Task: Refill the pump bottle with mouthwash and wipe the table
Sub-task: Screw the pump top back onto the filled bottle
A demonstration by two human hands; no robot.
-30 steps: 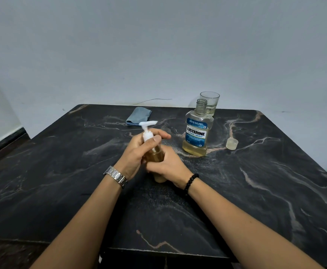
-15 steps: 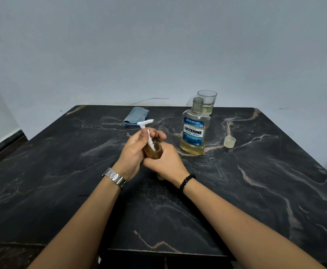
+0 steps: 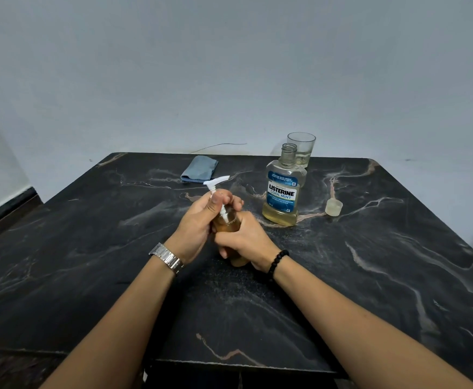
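Fingers: left hand (image 3: 199, 220) pinching white pump head (image 3: 215, 182) | right hand (image 3: 246, 237) wrapped around amber pump bottle (image 3: 227, 223) | pump stem tilted left, above bottle neck

The counter (image 3: 370, 262) is black stone run through with pale grey and rusty-tan veins. A grey-blue cloth (image 3: 199, 172) lies on it. The mouthwash bottle (image 3: 283, 192) is clear, its liquid pale yellow, with a blue and white label. The pump bottle (image 3: 227, 220) shows amber under a white pump head (image 3: 216, 181). One wrist carries a silver watch (image 3: 168, 258), the other a black bead bracelet (image 3: 277, 262). The wall (image 3: 229, 66) is plain pale grey.
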